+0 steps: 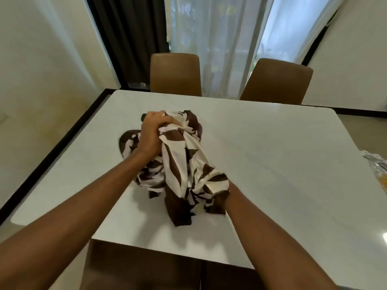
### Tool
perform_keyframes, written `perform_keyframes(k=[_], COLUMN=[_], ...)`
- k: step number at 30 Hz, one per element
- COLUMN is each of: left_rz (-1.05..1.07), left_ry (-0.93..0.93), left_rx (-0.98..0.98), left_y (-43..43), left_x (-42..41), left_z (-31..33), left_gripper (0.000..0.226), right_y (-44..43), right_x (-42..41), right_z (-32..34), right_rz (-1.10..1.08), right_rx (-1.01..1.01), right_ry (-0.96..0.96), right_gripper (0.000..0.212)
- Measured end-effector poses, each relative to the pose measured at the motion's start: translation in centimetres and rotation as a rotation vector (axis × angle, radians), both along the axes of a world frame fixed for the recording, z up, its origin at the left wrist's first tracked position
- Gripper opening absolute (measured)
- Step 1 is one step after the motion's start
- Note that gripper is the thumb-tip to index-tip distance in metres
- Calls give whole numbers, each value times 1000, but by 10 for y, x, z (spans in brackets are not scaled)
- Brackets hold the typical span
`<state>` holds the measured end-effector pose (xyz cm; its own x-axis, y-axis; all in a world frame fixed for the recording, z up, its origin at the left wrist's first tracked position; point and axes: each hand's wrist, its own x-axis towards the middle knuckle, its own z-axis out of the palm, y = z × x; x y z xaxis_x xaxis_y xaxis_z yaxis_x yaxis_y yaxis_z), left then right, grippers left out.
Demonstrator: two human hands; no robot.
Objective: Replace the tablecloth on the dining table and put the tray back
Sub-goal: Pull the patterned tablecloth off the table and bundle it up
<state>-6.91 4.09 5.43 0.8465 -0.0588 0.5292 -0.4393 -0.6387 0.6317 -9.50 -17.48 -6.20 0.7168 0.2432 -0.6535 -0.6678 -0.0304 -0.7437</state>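
White table [261,143]: hands [154,132] on bunched tablecloth [184,164], well inside its edges.

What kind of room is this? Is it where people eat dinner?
Most likely a dining room in a home. There is a big white table with two brown chairs pushed up to its far side, and long curtains hang behind them.
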Motion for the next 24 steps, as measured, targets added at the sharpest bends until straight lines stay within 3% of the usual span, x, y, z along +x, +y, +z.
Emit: perform_keyframes(k=[4,8,10,12,14,17,20,24], left_rz=[-62,-51,-33,-106,-253,-313,-286,-136], left_ry=[30,136,309,437,470,573,534,624], left_rx=[156,465,571,542,371,132,323,603], left_y=[18,-4,-19,-31,-37,-19,10,43], left_x=[-7,-38,-71,-99,-107,-94,-88,-85], left_z=[-2,-81,-122,-144,-147,-129,-109,-116], left_gripper=[31,20,33,53,60,77,84,130], right_y=[6,-15,-17,-12,-7,2,-1,-7], right_x=[5,12,6,-2,-10,-20,-28,-40], right_z=[16,6,9,17,9,-18,-44,-52], right_rz=[179,-61,-79,2,221,602,825,812], right_rx=[-246,-287,-215,-127,-135,-403,-775,-1072], right_ry=[-95,-186,-300,-500,-711,-839,-755,-776], right_gripper=[21,36,38,55,80,116,128,107])
